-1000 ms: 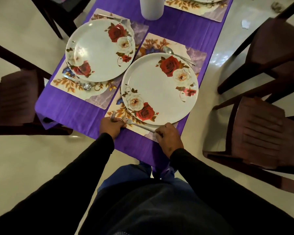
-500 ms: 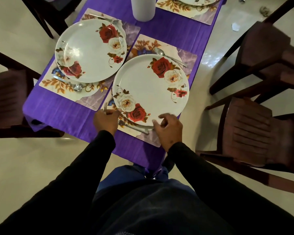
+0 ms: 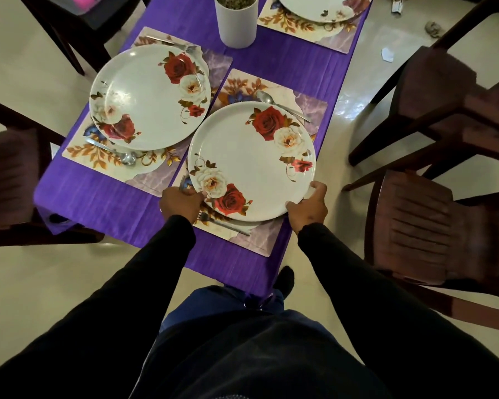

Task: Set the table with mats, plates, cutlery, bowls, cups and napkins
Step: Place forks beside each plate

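A white plate with red and white roses sits over the near floral mat on the purple table. My left hand grips its near-left rim and my right hand grips its near-right rim. A fork lies on the mat under the plate's near edge, and a spoon lies beyond its far edge. A second rose plate rests on the left mat with a spoon and a fork beside it.
A white cylindrical pot stands mid-table. A third mat with a plate lies at the far right. Dark wooden chairs stand to the right, far right and left. Scraps lie on the floor.
Both hands left the fork on the near mat and took hold of the plate's near rim, left and right. The fork now lies partly under the plate.
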A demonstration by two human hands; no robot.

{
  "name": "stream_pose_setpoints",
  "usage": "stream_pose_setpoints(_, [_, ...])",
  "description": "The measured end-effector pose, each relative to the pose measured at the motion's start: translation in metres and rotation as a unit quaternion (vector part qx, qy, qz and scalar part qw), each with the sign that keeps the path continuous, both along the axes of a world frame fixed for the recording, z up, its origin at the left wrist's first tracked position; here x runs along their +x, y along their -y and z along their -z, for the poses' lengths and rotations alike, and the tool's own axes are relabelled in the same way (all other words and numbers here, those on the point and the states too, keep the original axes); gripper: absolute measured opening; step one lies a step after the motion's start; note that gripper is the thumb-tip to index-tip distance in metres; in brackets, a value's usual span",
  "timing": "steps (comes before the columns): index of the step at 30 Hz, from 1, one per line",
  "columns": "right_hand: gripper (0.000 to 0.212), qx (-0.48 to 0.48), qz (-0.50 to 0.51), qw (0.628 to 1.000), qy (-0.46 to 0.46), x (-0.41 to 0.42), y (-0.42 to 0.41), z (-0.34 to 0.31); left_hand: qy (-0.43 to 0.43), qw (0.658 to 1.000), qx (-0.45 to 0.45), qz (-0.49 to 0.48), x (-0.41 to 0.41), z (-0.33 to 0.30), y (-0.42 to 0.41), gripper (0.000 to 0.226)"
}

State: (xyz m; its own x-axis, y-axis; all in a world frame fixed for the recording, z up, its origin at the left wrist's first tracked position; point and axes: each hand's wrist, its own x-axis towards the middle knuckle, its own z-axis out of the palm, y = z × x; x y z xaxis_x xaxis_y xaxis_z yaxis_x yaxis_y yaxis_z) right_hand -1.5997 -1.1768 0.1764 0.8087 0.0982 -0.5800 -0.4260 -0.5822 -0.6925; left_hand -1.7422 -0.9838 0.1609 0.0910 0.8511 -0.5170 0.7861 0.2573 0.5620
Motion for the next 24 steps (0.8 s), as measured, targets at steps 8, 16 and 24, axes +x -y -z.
stream_pose_setpoints(8, [0.065, -0.009, -0.006, 1.000, 0.007, -0.0005, -0.0018, 0.0000, 0.006, 1.000, -0.009, -0.002, 0.0005, 0.0008, -0.0011, 0.040])
stream_pose_setpoints(16, [0.065, -0.010, -0.004, 1.000, 0.007, -0.0014, -0.0026, 0.0041, 0.016, 1.000, -0.001, 0.002, 0.0007, -0.0016, 0.0007, 0.024])
stream_pose_setpoints(24, [0.066, -0.018, -0.007, 1.000, 0.011, -0.0023, -0.0028, 0.0055, 0.024, 1.000, -0.003, 0.000, 0.0010, -0.0050, 0.0018, 0.023])
